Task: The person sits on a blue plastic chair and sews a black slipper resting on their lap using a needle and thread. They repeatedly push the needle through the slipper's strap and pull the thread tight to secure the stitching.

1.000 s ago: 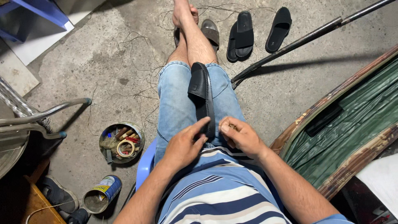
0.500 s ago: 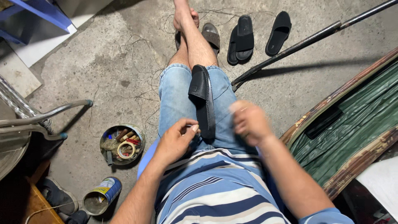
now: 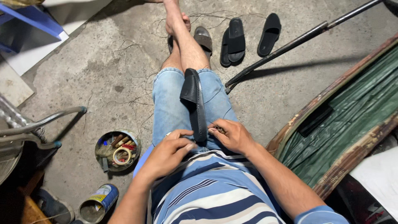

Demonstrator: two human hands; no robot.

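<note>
A black slide sandal (image 3: 195, 101) lies on edge along my lap, between my jeans-clad thighs. My left hand (image 3: 168, 152) rests at its near end, fingers curled and touching the heel edge. My right hand (image 3: 231, 133) sits just right of the sandal's edge, thumb and fingers pinched together on something small and thin; I cannot tell what it is. My bare legs stretch forward and cross at the ankles on the concrete floor.
Three loose sandals (image 3: 237, 39) lie beyond my feet. A dark metal bar (image 3: 298, 39) slants across the floor at right, above a green tarp with a rusty rim (image 3: 352, 112). A round tin of tools (image 3: 117, 150) and an open can (image 3: 97, 204) stand at left, near a metal chair frame (image 3: 45, 122).
My right hand had lifted off to the right of the sandal; now it is back down at the sandal's edge, fingers pinched. My left hand stayed at the heel end.
</note>
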